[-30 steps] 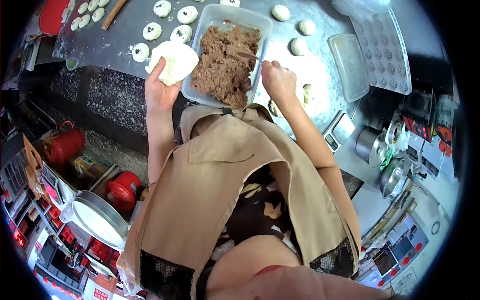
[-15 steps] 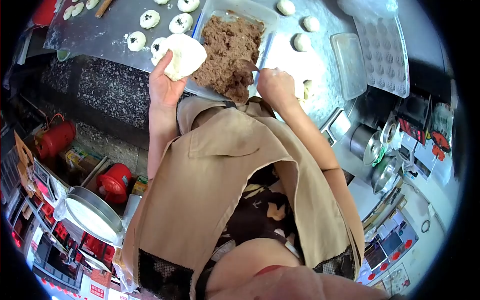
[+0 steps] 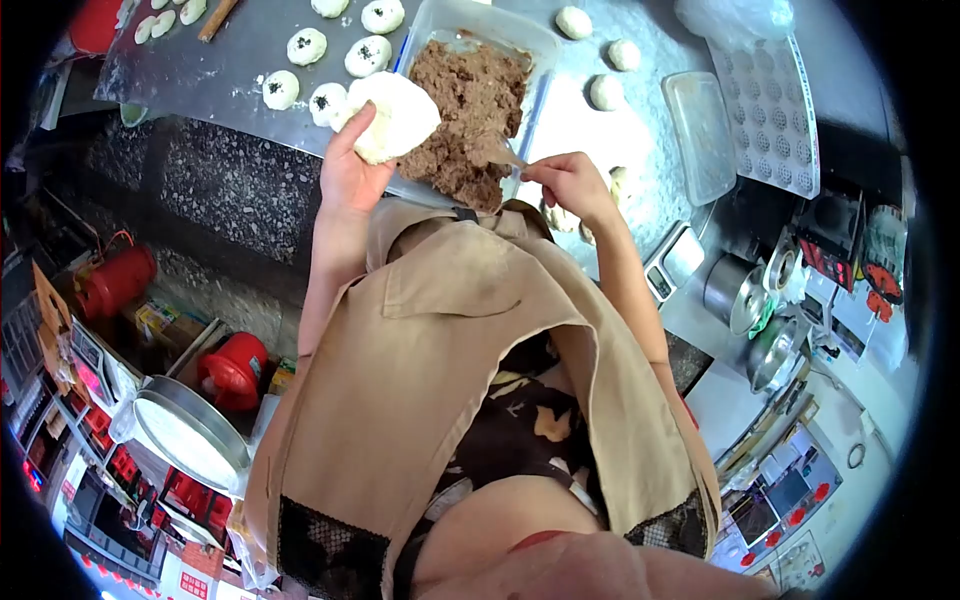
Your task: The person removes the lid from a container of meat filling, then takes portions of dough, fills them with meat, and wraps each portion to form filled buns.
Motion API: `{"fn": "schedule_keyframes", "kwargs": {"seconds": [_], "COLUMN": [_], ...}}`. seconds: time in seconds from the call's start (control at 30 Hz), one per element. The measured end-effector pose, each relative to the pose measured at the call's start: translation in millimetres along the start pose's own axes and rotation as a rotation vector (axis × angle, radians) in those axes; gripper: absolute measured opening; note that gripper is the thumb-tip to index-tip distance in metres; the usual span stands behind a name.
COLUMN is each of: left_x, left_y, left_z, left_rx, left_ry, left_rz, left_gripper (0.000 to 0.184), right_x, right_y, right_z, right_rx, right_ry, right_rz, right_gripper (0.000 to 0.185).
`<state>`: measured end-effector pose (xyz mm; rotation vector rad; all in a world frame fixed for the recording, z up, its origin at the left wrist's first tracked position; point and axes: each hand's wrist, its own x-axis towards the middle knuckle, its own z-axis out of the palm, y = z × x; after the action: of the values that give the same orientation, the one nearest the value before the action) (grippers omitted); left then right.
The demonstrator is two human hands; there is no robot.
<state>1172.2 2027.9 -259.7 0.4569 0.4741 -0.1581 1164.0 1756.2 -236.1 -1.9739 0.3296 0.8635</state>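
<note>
A flattened round of white dough [image 3: 400, 115] rests in my left hand [image 3: 355, 165], the thumb pressed on its edge, beside the left wall of a clear plastic tub [image 3: 545, 45]. Brown, crumbly filling [image 3: 465, 105] lies in the tub. My right hand [image 3: 572, 185] pinches the handle of a spatula [image 3: 508, 158] at the tub's lower right side; the tool's far end is down in the filling. Several round dough pieces with dark specks [image 3: 306, 46] sit on the metal table left of the tub.
Plain dough balls [image 3: 606, 93] lie right of the tub. Farther right are a clear lid [image 3: 698, 135], a moulded tray [image 3: 775, 110], a small scale [image 3: 678, 260] and a metal pot [image 3: 733, 290]. A wooden rolling pin [image 3: 218, 18] is at the upper left.
My left hand has moved right with the dough, closer over the tub. My right hand has shifted down and right, and the spatula has moved lower in the filling.
</note>
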Motion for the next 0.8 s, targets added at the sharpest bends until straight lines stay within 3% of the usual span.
{"fn": "schedule_keyframes", "kwargs": {"seconds": [0.17, 0.23, 0.27, 0.3, 0.37, 0.4, 0.53, 0.7, 0.8], "left_x": [6.0, 1.4, -0.3, -1.4, -3.9, -6.4, -8.4, 4.2, 6.0], "left_y": [-17.9, -25.6, -29.4, -32.8, -36.7, -37.5, -36.5, -38.5, -33.6], "left_z": [7.1, 24.9, 31.5, 39.1, 55.1, 60.3, 67.4, 53.5, 56.1], "left_rx": [0.100, 0.070, 0.027, -0.017, -0.003, -0.027, -0.032, -0.155, -0.095], "left_ry": [-0.010, -0.030, -0.067, -0.106, -0.093, -0.106, -0.134, -0.030, -0.004], "left_rz": [-0.033, -0.105, -0.160, -0.216, -0.254, -0.286, -0.343, -0.348, -0.173], "left_gripper": [0.039, 0.040, 0.042, 0.044, 0.048, 0.049, 0.052, 0.057, 0.056], "right_x": [-26.4, -38.9, -37.7, -33.6, -25.2, -24.5, -9.8, -3.1, -4.4], "right_y": [-12.8, -22.2, -17.7, -16.2, -15.2, -13.9, 2.5, 17.8, 28.4], "right_z": [-2.2, 11.4, 21.2, 24.4, 25.4, 25.2, 24.9, 19.4, 15.9], "right_rx": [0.139, 0.241, 0.107, 0.111, -0.475, -0.565, -0.737, -0.773, -0.703], "right_ry": [0.144, 0.387, 0.566, 0.569, 0.958, 0.980, 1.045, 1.069, 1.094], "right_rz": [-0.104, -0.342, -0.527, -0.532, -1.070, -1.115, -1.227, -1.235, -1.146], "right_gripper": [0.018, 0.017, 0.015, 0.015, 0.023, 0.037, 0.044, 0.043, 0.040]}}
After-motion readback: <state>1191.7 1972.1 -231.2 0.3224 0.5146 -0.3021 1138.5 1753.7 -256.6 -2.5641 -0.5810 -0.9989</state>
